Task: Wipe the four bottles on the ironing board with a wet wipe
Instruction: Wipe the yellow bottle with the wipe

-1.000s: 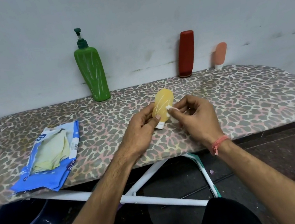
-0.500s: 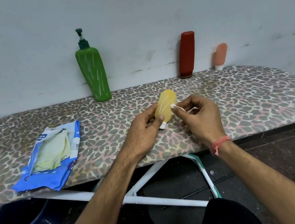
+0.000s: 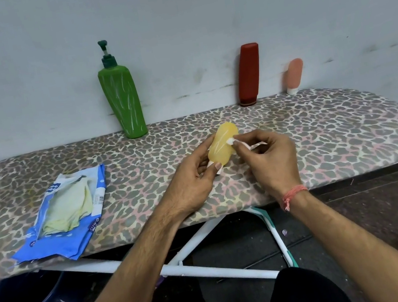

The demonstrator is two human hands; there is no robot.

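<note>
Yellow bottle getting wiped over the ironing board

Left hand [image 3: 192,178] has its grip round the yellow bottle [image 3: 222,144] above the middle of the ironing board [image 3: 335,132]; right hand [image 3: 270,156] pinches the wet wipe [image 3: 231,141] against it. Green bottle [image 3: 123,100], red bottle [image 3: 248,74] and pink bottle [image 3: 294,75] stand at the far edge.

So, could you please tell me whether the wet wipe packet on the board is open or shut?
Open: the blue packet lies flat on the ironing board with its flap peeled back, pale wipes showing inside.

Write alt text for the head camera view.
The left hand holds a yellow bottle while the right hand rubs it with a wet wipe. Green, red and pink bottles stand behind on the ironing board.
</note>
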